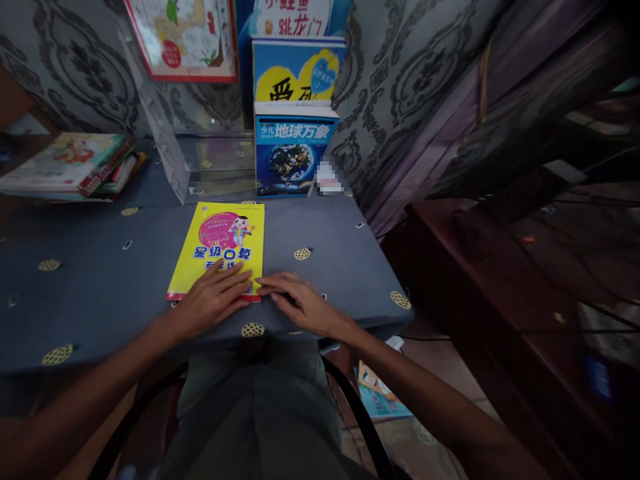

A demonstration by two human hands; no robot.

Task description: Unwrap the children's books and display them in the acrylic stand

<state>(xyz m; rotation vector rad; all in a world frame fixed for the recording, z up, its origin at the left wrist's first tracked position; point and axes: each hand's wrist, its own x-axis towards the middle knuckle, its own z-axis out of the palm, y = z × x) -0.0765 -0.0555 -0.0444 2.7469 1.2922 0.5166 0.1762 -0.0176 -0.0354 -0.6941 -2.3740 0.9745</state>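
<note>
Presently, left grip (211, 299) spread flat atop book (221, 248), right grip (298, 301) unclenched at its edge; sideways push might skew it.

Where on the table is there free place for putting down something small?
Bare tablecloth shows left of the yellow book, nearer than the book stack, and right of the yellow book, between the Earth-cover book and the right hand. The back is crowded by the clear rack and upright books.

Grey/blk damask-print wall (425, 40) backs blue-grey pineapple-print cloth-covered table (330, 227), w/ mauve fabric curtain (420, 157) & boxy dk-red cabinet (495, 287) to rt, pale floor (467, 377) below.
</note>
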